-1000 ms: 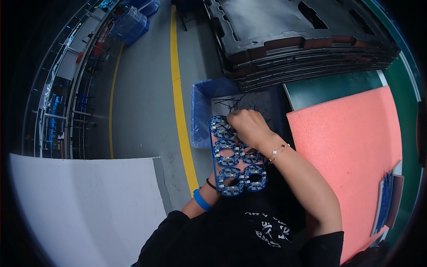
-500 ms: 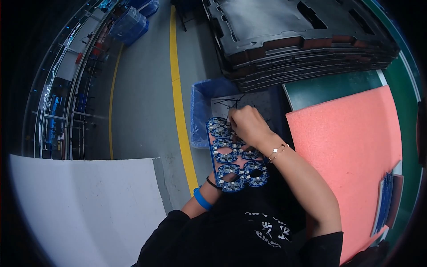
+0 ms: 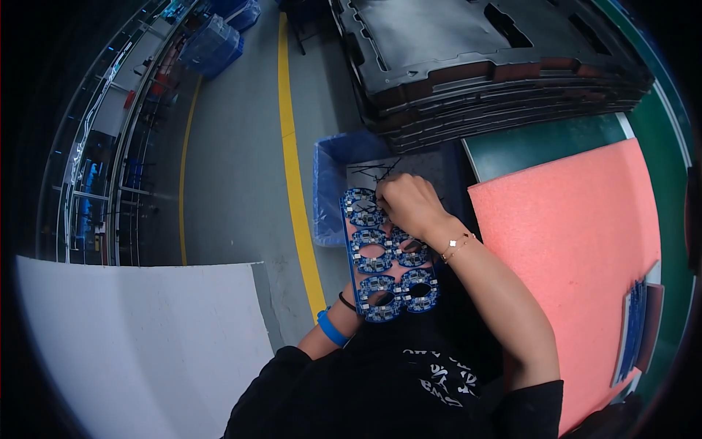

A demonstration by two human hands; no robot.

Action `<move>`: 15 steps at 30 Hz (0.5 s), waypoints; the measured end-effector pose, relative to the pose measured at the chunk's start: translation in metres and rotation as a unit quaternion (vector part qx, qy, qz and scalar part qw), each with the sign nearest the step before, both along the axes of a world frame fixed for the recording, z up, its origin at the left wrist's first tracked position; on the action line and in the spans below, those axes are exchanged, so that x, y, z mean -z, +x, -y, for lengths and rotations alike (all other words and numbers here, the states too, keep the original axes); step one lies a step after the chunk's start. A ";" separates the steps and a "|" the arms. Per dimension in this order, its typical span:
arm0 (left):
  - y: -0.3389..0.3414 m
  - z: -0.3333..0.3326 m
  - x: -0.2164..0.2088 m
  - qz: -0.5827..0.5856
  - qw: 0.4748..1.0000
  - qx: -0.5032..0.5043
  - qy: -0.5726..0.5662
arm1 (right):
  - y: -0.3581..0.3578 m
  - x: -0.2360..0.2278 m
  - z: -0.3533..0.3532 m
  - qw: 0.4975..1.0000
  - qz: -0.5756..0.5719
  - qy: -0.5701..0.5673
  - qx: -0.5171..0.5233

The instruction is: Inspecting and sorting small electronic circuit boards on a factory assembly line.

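Observation:
A blue circuit board panel (image 3: 378, 284), made of several ring-shaped boards joined together, is tilted in front of my body. My left hand (image 3: 398, 271) supports it from below, and its skin shows through the cut-outs. A blue band and a black cord circle that wrist. Over the panel's far right part, my right hand (image 3: 412, 204) is closed with curled fingers, pinching the panel there; its fingertips are mostly hidden. Beyond the panel stands a blue bin (image 3: 329, 186) with a plastic liner and thin dark strips (image 3: 380, 170) inside.
Black moulded trays (image 3: 504, 95) are stacked at the far right. A pink foam sheet (image 3: 563, 241) covers part of the green table (image 3: 548, 150) on my right. To the left lies a white board (image 3: 146, 329). A yellow line (image 3: 290, 161) runs along the grey floor.
The panel has tilted slightly, its far end rising a little and its near end shifting toward me. Both hands keep almost the same place and grip.

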State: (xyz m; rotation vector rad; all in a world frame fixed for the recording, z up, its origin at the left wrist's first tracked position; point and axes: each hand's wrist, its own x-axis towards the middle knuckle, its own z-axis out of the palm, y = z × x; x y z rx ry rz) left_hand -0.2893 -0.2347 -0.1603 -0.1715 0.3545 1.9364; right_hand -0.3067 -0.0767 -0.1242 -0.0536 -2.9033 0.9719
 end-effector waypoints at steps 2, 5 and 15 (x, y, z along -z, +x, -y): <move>-0.001 0.000 0.003 0.009 1.000 -0.001 0.018 | 0.000 -0.003 0.000 1.000 -0.011 0.015 -0.005; -0.001 -0.002 0.005 0.016 0.996 0.005 0.086 | 0.001 -0.007 0.002 1.000 -0.017 0.005 0.010; -0.003 -0.009 0.005 0.036 0.986 0.073 0.143 | -0.009 0.008 0.008 0.973 -0.175 -0.126 0.087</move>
